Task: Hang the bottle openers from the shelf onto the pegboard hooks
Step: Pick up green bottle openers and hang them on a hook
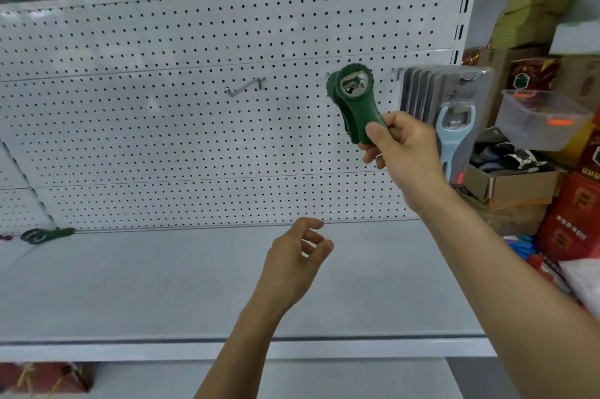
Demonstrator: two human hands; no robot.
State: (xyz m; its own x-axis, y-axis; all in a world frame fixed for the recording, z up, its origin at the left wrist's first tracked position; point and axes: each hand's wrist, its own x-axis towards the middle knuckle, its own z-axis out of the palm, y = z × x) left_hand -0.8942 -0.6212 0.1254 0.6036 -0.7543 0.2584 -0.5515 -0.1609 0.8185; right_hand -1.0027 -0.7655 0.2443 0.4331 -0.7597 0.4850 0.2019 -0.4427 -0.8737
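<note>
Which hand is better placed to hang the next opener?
Right. The right hand already grips the green opener, raised at the pegboard. The left hand hangs empty, lower, over the shelf.

We have a single wide-angle view, worn on the head, and it faces straight at the white pegboard [194, 126] at close range, tilted slightly down onto the shelf [162, 285] beneath it. Both forearms reach in from the bottom edge. Straight lines bow toward the borders, and stacked boxes [532, 191] fill our right margin.
</note>
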